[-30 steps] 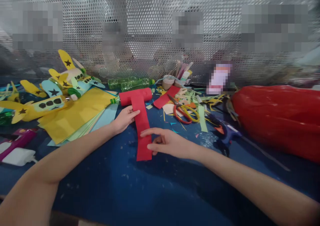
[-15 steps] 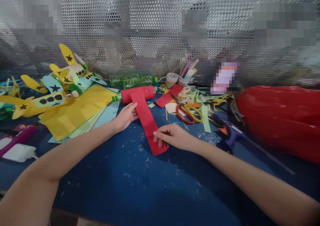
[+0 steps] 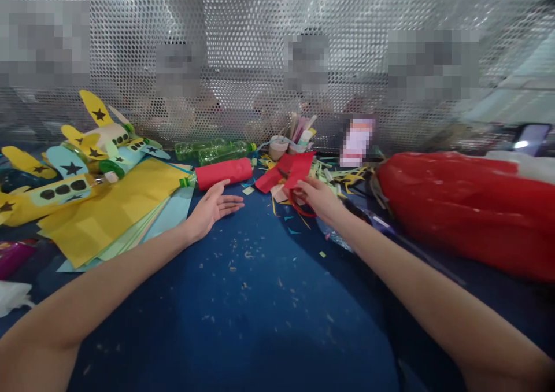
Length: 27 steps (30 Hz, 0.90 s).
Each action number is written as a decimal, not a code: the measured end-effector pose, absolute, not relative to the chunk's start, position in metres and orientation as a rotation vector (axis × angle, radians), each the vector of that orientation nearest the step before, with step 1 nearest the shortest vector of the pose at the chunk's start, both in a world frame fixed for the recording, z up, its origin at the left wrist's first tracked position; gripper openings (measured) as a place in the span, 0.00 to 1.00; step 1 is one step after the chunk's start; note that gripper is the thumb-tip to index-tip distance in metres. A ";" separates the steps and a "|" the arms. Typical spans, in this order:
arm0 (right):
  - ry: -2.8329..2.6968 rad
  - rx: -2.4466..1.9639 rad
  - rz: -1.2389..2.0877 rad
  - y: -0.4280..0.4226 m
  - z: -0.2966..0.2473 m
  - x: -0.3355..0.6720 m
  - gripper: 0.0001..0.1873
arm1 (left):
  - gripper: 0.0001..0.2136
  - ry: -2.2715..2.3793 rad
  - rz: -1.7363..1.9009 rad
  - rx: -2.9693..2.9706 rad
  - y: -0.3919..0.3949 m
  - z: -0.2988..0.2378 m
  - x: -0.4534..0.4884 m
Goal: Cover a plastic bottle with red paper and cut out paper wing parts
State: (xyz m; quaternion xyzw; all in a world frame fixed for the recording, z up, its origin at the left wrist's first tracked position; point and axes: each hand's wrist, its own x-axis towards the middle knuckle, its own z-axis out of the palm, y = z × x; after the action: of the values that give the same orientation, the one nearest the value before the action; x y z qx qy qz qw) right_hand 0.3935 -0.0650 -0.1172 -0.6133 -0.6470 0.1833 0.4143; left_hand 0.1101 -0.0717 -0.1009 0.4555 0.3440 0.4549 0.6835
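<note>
Nearest to me, the blue table (image 3: 260,299) is speckled with tiny paper scraps, and both my forearms stretch out across it. My left hand (image 3: 212,207) lies released on the tabletop, palm turned up and fingers spread, holding nothing. Its fingertips are just on the near side of the red-wrapped bottle (image 3: 223,173), not touching it. The bottle lies on its side with its green cap pointing left.

To the right, my right hand (image 3: 318,198) is pinched on the lower edge of the red paper strip (image 3: 301,169), which stands tilted up over the heap of cuttings. A red scissors handle (image 3: 299,210) curves just below my fingers; I cannot tell whether they touch it.

On the left, yellow paper sheets (image 3: 117,207) are stacked with paler sheets under them. Beyond those rest paper planes (image 3: 65,187) with black stars. Farther back, green bottles (image 3: 217,149) lie on their sides, and a cup (image 3: 277,148) stands beside them. A big red bag (image 3: 455,207) fills the right side. At the far edge rises a mesh wall (image 3: 260,62).
</note>
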 end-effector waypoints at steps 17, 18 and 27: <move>-2.379 -1.746 -0.448 -0.055 -0.085 0.318 0.14 | 0.11 0.776 0.968 1.200 -0.071 -0.107 0.109; -2.385 -1.766 -0.453 -0.053 -0.084 0.315 0.12 | 0.11 0.784 0.969 1.204 -0.071 -0.107 0.109; -2.530 -1.420 -0.430 -0.102 -0.069 0.307 0.18 | 0.11 0.799 1.084 1.154 -0.068 -0.113 0.112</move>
State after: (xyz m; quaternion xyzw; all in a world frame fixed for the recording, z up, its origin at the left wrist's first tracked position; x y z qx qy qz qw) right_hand 0.3072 -0.1023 -0.0693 -0.4815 -0.8580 -0.1458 0.1040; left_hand 0.1122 -0.0684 -0.1129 0.5044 0.3490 0.4738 0.6319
